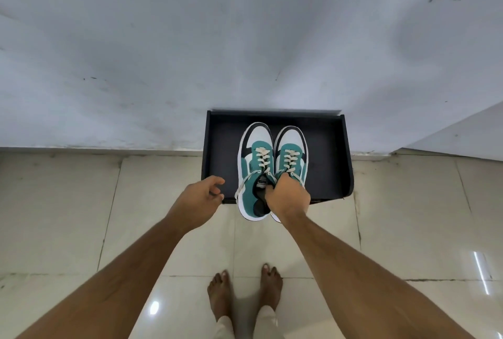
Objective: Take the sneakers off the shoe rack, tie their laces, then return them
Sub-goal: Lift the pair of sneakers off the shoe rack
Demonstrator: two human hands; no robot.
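Right hand [288, 197] pinches both sneakers [272, 167] over the shoe rack [332, 148].
Left hand [200, 197] hovers empty, fingers spread; best kept level, laces [241, 186] dangling loose.

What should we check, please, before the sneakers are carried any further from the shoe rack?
1. Right hand grips both sneakers at their collars: ok.
2. Left hand free to help: ok, open and empty.
3. Laces tied: not ok, a loose lace hangs beside the left shoe.
4. Heels past the shoe rack front edge: ok.
5. Tiled floor clear of obstacles: ok where visible.
6. Soles lifted off the shelf: cannot tell.
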